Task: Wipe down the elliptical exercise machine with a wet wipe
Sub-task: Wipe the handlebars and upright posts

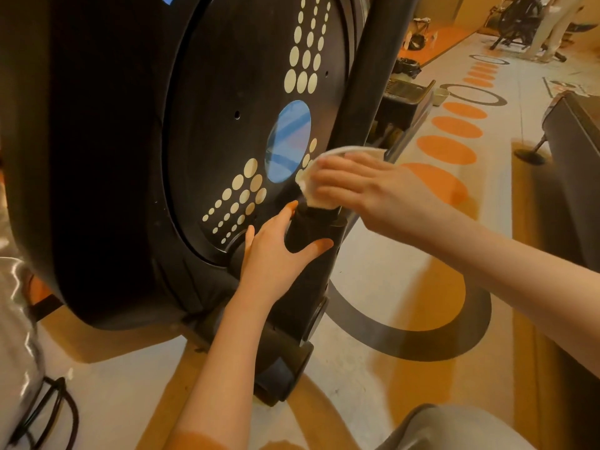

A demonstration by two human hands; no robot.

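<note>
The black elliptical machine fills the left half of the head view, its round side disc marked with cream dots and a blue oval. My right hand presses a white wet wipe against the lower right edge of the disc, just above the black crank arm. The hand covers most of the wipe. My left hand wraps around that crank arm, thumb on the right side, fingers on the left.
A thick black upright tube runs diagonally right of the disc. The machine's base foot sits on a pale floor with orange circles and a grey ring. A dark bench stands at right. Black cables lie bottom left. Another person's legs stand far back.
</note>
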